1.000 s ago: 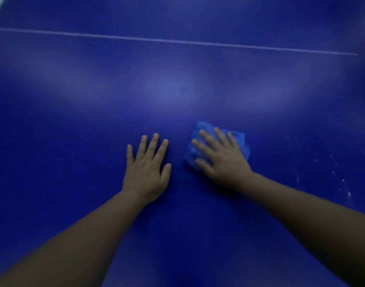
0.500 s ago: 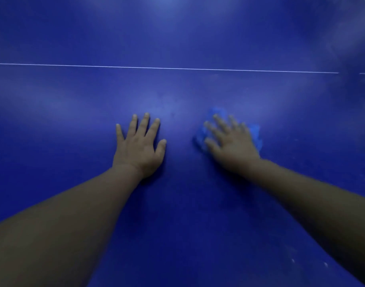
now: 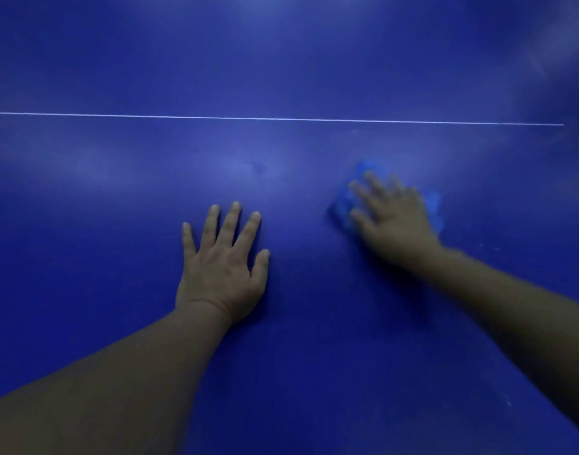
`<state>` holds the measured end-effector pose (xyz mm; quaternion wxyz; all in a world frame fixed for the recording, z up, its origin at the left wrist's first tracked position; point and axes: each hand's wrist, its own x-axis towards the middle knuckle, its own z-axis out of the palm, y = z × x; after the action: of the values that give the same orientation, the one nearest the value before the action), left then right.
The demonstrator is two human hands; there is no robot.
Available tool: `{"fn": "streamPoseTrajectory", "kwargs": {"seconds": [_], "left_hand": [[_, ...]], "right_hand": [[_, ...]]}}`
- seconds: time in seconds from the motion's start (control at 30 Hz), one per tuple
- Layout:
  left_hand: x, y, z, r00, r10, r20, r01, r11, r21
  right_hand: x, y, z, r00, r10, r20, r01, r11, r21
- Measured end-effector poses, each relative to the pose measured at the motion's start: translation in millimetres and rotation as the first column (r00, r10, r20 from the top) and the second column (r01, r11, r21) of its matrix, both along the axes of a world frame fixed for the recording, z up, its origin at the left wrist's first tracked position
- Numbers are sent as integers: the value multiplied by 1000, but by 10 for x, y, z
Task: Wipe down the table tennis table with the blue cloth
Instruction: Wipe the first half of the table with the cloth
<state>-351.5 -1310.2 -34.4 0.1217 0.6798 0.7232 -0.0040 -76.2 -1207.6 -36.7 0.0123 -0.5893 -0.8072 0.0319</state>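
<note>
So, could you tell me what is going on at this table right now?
A person is wiping the blue table tennis table with a blue cloth. The right hand, spread and blurred as if mid-stroke, presses the cloth flat against the surface. The left hand rests flat on the bare tabletop beside it. A white line crosses the table beyond both hands.

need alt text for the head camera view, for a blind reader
The right hand presses a blue cloth onto a blue table tennis table; the left hand lies flat to its left. A white line crosses beyond them.
</note>
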Motion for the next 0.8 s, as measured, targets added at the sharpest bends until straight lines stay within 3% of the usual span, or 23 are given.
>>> {"fn": "streamPoseTrajectory", "kwargs": {"seconds": [0.07, 0.13, 0.23, 0.3, 0.4, 0.5, 0.57, 0.67, 0.73, 0.8], "left_hand": [[4, -2, 3, 1000, -1, 11, 1, 1000, -9], [1, 3, 1, 1000, 2, 20, -2, 1000, -2], [-15, -5, -11, 998, 2, 56, -4, 999, 36], [-13, -17, -33, 994, -1, 111, -10, 995, 100], [-23, -36, -68, 987, 6, 161, -33, 985, 169], [-20, -32, -82, 993, 0, 118, -18, 987, 157], [-8, -9, -67, 996, -2, 90, -9, 992, 122], [-8, -7, -60, 997, 3, 74, -9, 997, 80], [-6, -11, -60, 997, -4, 73, -3, 996, 86], [-9, -11, -70, 998, -1, 69, -6, 995, 97]], "right_hand": [[166, 253, 81, 955, -297, -10, 295, 951, -90], [58, 26, 84, 945, -328, -14, 326, 942, -79], [-473, -701, 33, 998, 7, -62, -7, 1000, -4], [-811, -858, 1, 972, 218, -84, -219, 976, -5], [-1260, -399, 48, 955, 276, -112, -282, 958, -46], [-1523, 239, 77, 968, 240, -80, -248, 962, -117], [-1364, 639, 54, 987, 159, -32, -162, 979, -128], [-676, 1097, 52, 981, -195, 19, 195, 977, -80], [-138, 1158, 79, 881, -473, -2, 471, 877, -91], [113, 1067, 120, 763, -645, -50, 636, 761, -128]]}}
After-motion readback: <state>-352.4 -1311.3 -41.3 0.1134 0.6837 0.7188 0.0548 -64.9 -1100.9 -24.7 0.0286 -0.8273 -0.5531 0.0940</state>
